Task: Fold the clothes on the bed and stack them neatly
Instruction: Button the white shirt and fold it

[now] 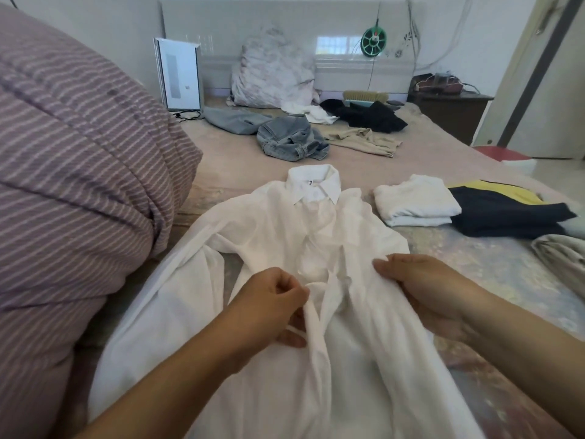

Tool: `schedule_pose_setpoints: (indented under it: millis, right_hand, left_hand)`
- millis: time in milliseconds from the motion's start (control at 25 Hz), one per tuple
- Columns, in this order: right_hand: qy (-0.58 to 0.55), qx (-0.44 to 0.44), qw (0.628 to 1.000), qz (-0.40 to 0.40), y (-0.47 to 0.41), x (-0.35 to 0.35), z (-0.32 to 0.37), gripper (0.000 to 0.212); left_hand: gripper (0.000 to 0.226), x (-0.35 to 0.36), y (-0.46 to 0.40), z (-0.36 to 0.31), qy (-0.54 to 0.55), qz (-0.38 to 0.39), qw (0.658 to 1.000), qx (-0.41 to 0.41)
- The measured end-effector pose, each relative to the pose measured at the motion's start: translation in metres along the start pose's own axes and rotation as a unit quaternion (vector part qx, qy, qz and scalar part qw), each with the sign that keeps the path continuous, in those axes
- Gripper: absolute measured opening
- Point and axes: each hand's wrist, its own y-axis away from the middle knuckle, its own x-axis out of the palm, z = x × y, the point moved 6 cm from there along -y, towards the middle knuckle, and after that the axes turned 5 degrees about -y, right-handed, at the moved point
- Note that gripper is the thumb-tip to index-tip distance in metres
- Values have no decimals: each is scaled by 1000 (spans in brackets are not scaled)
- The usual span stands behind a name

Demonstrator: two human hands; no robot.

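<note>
A white collared shirt (pixel 269 236) lies spread face up on the bed (pixel 506 267), collar pointing away from me. My left hand (pixel 272 305) pinches the front placket edge near the shirt's middle. My right hand (pixel 424 286) grips the fabric on the shirt's right side, fingers curled over a fold. To the right lie a folded white garment (pixel 414 201) and a folded dark navy and yellow garment (pixel 506 213). Farther back lie unfolded clothes: crumpled jeans (pixel 291 139), a beige garment (pixel 364 139), a black garment (pixel 370 115) and a grey garment (pixel 234 120).
A big striped purple quilt (pixel 79 172) bulks up along the left. A floral pillow (pixel 272 74) and a white box (pixel 180 77) stand at the headboard. A beige cloth (pixel 563 258) lies at the right edge. A dark nightstand (pixel 452 112) stands beyond the bed.
</note>
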Motion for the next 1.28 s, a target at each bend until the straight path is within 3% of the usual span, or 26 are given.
schedule_pose_setpoints:
  millis: [80, 200, 320, 400, 480, 560, 600, 680, 760, 800, 880, 1040, 1160, 1280]
  right_hand:
    - [-11, 28, 1000, 4, 3, -8, -5, 24]
    - [-23, 70, 997, 17, 8, -15, -10, 27]
    - [-53, 88, 994, 21, 13, -10, -7, 34]
    - [-28, 51, 998, 24, 15, -5, -1, 40]
    - [125, -31, 992, 9, 17, -7, 8, 57]
    - [256, -117, 959, 17, 23, 0, 15, 89]
    - [298, -156, 941, 34, 26, 7, 16, 94]
    - [346, -223, 910, 57, 29, 16, 17, 75]
    - [361, -254, 896, 54, 29, 17, 19, 36]
    - [365, -256, 894, 45, 29, 15, 19, 23]
    - [366, -255, 895, 18, 28, 13, 22, 18]
    - [302, -220, 928, -3, 26, 10, 28, 13]
    - [210, -152, 966, 5, 24, 9, 26, 20]
    - [104, -81, 991, 34, 24, 15, 16, 20]
  left_hand:
    - [11, -9, -1, 3, -103, -55, 992, 38]
    - [7, -11, 8, -9, -295, -121, 932, 172]
    - [9, 13, 24, -21, -348, -96, 884, 299]
    - [7, 26, 29, -21, -354, -76, 881, 304]
    - [26, 30, 25, -16, -407, -87, 873, 256]
    - [40, 29, 16, -10, -477, -91, 852, 197]
    - [43, 29, 14, -8, -507, -87, 838, 182]
    - [34, 33, 14, -10, -538, -95, 810, 215]
    - [15, 34, 18, -17, -527, -127, 787, 293]
    - [9, 31, 20, -20, -502, -140, 792, 319]
    - [6, 18, 20, -30, -408, -140, 837, 337]
    - [17, -9, 0, -40, -170, -11, 968, 185]
    - [25, -11, -9, -42, -41, 58, 995, 71]
    - [31, -9, -10, -44, -72, 72, 993, 59]
